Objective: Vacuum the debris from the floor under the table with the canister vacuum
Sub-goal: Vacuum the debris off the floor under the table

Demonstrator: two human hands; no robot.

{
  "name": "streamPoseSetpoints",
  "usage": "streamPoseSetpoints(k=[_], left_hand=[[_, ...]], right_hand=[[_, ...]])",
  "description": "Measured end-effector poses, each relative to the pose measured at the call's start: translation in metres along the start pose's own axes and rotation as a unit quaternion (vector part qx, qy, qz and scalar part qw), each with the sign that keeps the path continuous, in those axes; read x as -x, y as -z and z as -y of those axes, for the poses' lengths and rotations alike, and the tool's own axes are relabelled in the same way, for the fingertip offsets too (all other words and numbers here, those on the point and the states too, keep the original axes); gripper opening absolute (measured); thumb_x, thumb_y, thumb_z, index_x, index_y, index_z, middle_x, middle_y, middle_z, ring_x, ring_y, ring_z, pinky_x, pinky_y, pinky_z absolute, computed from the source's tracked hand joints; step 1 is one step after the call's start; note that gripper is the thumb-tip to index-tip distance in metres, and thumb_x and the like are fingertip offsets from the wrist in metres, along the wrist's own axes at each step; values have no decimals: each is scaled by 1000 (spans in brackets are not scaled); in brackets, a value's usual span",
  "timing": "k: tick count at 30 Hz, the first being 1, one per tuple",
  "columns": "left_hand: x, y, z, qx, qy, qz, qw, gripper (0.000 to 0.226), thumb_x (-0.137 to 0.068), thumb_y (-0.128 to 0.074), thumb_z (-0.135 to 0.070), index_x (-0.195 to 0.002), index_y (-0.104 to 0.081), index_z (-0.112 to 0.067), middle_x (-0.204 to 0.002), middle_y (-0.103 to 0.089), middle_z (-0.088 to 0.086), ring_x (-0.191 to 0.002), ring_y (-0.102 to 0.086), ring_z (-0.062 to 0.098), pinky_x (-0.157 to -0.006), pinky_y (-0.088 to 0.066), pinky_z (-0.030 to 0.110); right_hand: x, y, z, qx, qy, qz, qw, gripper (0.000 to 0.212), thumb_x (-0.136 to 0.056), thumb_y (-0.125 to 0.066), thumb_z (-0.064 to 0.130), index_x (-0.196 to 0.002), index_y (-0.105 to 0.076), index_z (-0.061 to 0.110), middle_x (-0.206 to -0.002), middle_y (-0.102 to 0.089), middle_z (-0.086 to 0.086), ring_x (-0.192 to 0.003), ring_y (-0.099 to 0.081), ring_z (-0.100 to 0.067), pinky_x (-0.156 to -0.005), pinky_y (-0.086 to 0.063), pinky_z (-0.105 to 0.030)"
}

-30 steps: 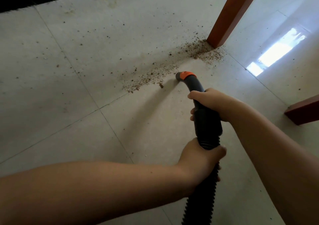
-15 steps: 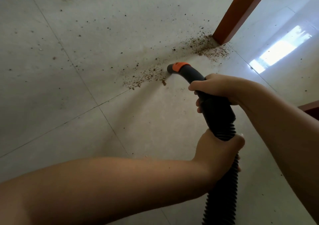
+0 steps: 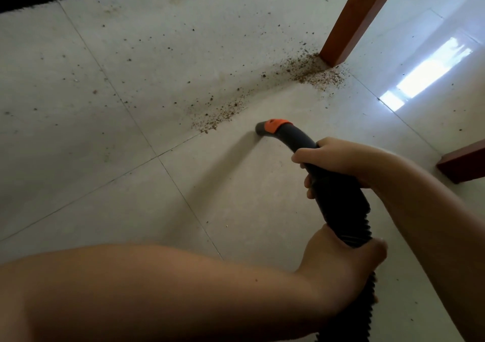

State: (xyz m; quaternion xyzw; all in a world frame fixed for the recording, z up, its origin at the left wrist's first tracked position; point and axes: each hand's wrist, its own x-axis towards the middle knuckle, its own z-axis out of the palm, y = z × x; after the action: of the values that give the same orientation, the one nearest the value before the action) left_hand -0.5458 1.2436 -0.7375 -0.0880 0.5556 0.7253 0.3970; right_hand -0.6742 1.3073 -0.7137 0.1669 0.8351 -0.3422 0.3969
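— Head view looks straight down her arms: which way is the vacuum hose [image 3: 338, 197] aimed?

— Up and to the left across the floor [image 3: 105, 173]. Its long axis climbs from the lower right, then the stiff black handle part bends over so the nozzle [image 3: 265, 129] faces left and down, right at the tiles.

— How does it look?

— Ribbed black hose low down, a smooth dark handle, an orange collar just behind a short grey tip. It throws a long shadow to the lower left.

— And the hands?

— Both are wrapped around it. Her right hand [image 3: 338, 161] grips the smooth handle; the left hand [image 3: 341, 265] clasps the ribbed part where it meets the handle.

— Where is the dirt?

— A brown streak of debris [image 3: 236, 108] runs diagonally above the nozzle, near it but apart, thickening into a pile at the foot of the reddish bench leg [image 3: 354, 21]. Loose specks dot the tiles to the left. A second leg [image 3: 462, 164] shows at the right edge.
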Motion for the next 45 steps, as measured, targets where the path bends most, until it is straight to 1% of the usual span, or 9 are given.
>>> streamPoseSetpoints(k=[4,9,12,19,24,31,34,40,45], left_hand=[[-3,-12,0,-3,40,59,997,16,-90,-60,-25,-79,-49,-21,-69,-53,4,-52,-52,18,-63,-54,32],[6,-28,4,-24,33,54,998,19,-88,-60,-27,-73,-49,-23,-76,-55,8,-61,-53,21,-78,-54,43],[13,-28,4,1,40,52,998,20,-89,-60,-28,-72,-50,-23,-71,-55,5,-56,-54,20,-73,-54,40],[28,0,0,0,10,-1,1000,18,-92,-58,-27,-76,-49,-23,-75,-54,6,-63,-55,19,-81,-54,44],[35,34,5,45,4,-45,998,11,-92,-58,-28,-89,-52,-19,-77,-57,8,-61,-59,18,-61,-56,28],[32,71,0,53,-5,-92,994,17,-91,-60,-26,-95,-52,-11,-77,-56,11,-56,-59,17,-49,-52,23],[23,73,-2,38,-5,-92,995,16,-91,-60,-24,-93,-52,-10,-76,-55,10,-55,-58,17,-49,-53,23],[-2,68,0,22,1,-90,996,14,-90,-60,-20,-90,-52,-9,-75,-55,11,-54,-57,17,-48,-52,23],[-24,69,-17,36,-5,-102,994,13,-89,-61,-21,-88,-53,-11,-71,-56,9,-53,-57,21,-53,-54,28]], right_hand=[[12,15,-27,-23,-35,-47,998,36,-92,-59,23,-118,-48,0,-72,-67,-15,-47,-68,-21,-43,-52,-26],[23,16,-34,0,-39,-25,999,32,-93,-58,23,-114,-48,1,-67,-66,-12,-46,-67,-20,-42,-53,-26],[25,12,-29,5,-33,-6,999,33,-92,-59,23,-114,-49,0,-66,-67,-13,-49,-68,-22,-45,-54,-27],[16,-16,3,17,2,19,1000,36,-92,-58,22,-118,-45,0,-69,-67,-15,-45,-67,-22,-42,-54,-28],[5,-49,43,53,37,55,996,32,-93,-56,20,-115,-41,1,-73,-66,-18,-44,-66,-23,-44,-57,-31],[-14,-69,71,44,71,45,996,22,-92,-56,21,-84,-42,5,-80,-66,-20,-73,-71,-36,-67,-60,-42],[-21,-62,69,9,59,28,998,21,-93,-55,20,-94,-44,3,-77,-65,-19,-59,-68,-30,-52,-58,-34],[-34,-45,52,-38,49,-4,998,27,-93,-54,20,-109,-41,3,-76,-62,-17,-54,-65,-27,-41,-56,-29],[-45,-23,60,-56,42,-27,997,27,-94,-54,20,-110,-41,1,-79,-61,-18,-61,-64,-29,-54,-57,-37]])
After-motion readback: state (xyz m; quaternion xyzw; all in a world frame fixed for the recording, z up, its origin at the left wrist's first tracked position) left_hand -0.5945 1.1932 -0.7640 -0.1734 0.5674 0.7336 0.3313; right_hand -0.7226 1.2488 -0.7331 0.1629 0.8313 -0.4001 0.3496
